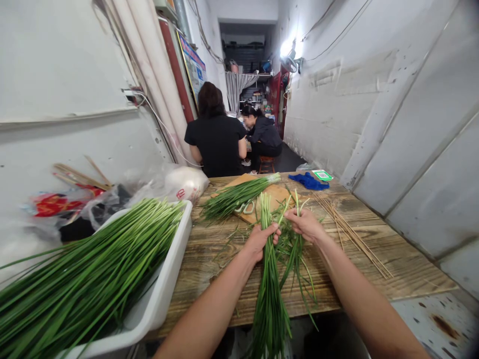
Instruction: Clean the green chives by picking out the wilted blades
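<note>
My left hand (264, 240) is closed around a bunch of garlic chives (270, 294), pale stem ends up and long green leaves hanging past the table's front edge. Just to its right, my right hand (305, 224) grips a few loose chives (297, 254), their tips drooping over the wood. Loose chive trimmings (286, 239) lie between and behind the hands. Farther back, a bundle of chives (239, 197) rests on a wooden board (279, 194). Scissors with pale handles (246, 207) lie beside that bundle, partly covered.
A white plastic tub (175, 264) heaped with chives stands at left, plastic bags (183, 182) behind it. Thin wooden sticks (354, 232), a blue cloth (310, 181) and a code card (322, 175) lie on the table's right. Two people (217, 139) sit beyond the table.
</note>
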Available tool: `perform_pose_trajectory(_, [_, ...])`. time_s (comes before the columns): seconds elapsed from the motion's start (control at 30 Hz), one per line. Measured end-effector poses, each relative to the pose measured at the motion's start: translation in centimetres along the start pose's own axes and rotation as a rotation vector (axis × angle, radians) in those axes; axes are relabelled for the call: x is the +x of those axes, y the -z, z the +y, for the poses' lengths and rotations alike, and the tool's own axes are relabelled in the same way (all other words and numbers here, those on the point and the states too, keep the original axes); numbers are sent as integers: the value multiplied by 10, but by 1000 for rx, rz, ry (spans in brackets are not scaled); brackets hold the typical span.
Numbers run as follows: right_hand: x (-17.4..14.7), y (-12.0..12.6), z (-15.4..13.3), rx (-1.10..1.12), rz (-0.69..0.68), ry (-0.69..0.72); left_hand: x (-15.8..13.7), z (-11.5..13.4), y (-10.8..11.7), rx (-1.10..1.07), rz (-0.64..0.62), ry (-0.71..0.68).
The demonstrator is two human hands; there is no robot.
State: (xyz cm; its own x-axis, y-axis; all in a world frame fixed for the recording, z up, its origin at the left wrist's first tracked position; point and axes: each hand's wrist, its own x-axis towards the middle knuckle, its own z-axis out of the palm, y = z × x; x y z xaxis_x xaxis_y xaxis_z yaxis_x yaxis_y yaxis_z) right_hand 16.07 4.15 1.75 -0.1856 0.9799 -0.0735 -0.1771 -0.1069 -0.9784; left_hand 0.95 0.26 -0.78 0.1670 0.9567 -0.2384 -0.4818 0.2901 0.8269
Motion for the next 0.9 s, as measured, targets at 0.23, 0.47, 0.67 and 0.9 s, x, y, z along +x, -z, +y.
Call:
perform_pose_trajectory(0.23, [-3,-2,-3,-32,30,29,0,0,-1,20,10,-30])
perform_pose_trajectory(0.47, [-2,-2,-2,-53,53,43,0,-1,1,47,9,-38])
perform_pose_trajectory(0.67, [-3,0,-3,-61,28,45,2,1,5,-13,-61,9])
perform_pose_trajectory(0.9, [9,11,0,-20,226,82,6,3,11,-201,-188,135])
